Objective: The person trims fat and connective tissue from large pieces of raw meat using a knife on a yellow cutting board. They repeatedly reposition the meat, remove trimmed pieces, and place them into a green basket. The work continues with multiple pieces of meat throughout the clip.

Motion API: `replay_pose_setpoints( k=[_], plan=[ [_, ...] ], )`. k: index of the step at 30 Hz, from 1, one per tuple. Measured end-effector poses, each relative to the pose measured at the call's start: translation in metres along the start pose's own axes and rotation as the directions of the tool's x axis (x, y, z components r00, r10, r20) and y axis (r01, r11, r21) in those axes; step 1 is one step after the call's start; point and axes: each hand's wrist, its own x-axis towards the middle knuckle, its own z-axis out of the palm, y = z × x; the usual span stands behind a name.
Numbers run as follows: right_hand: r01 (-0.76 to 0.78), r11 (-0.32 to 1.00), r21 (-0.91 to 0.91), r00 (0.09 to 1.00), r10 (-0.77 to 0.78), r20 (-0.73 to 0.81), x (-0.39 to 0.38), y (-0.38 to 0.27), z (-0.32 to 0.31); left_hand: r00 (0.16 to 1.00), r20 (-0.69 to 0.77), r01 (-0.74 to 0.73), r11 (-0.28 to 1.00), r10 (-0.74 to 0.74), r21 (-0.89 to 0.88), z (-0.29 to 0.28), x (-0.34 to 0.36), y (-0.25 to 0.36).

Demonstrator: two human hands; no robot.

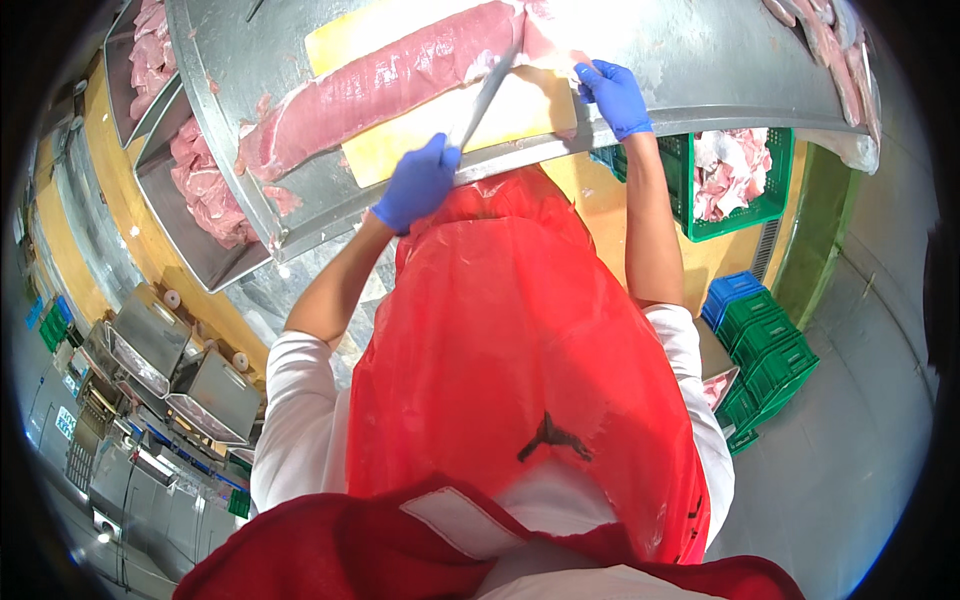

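A long pink pork loin point(385, 85) lies slantwise across a yellow cutting board point(400, 146) on a steel table point(700, 85). My left hand point(418, 184), in a blue glove, is closed round the handle of a knife point(488, 98). The blade slopes up to the right, its tip over the loin near its right end. My right hand point(612, 98), also blue-gloved, pinches the edge of a pale flap of meat point(562, 60) at that end. Glare washes out part of the board and meat there.
Steel bins of meat pieces point(210, 185) stand off the table's left edge. Below its right edge sits a green crate point(742, 185) with trimmings. Long meat strips point(830, 60) lie at the far right. Stacked green crates point(770, 355) stand on the floor.
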Motion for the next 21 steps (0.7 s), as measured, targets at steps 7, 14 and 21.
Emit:
replay_pose_setpoints(
  k=[7,14,21],
  plan=[
    [-0.003,1.000,0.016,1.000,0.003,0.023,0.005,0.010,-0.009,0.972,-0.032,0.225,0.964,-0.231,-0.142,-0.013,0.140,0.002],
    [-0.007,0.997,0.077,1.000,0.009,-0.015,-0.011,0.005,-0.011,0.984,0.025,-0.180,0.963,0.178,0.202,0.010,0.024,0.004],
    [-0.008,0.986,0.165,0.990,0.031,-0.135,-0.015,0.021,-0.051,0.921,0.305,0.280,0.956,-0.242,-0.085,-0.036,0.062,0.026]
  ],
)
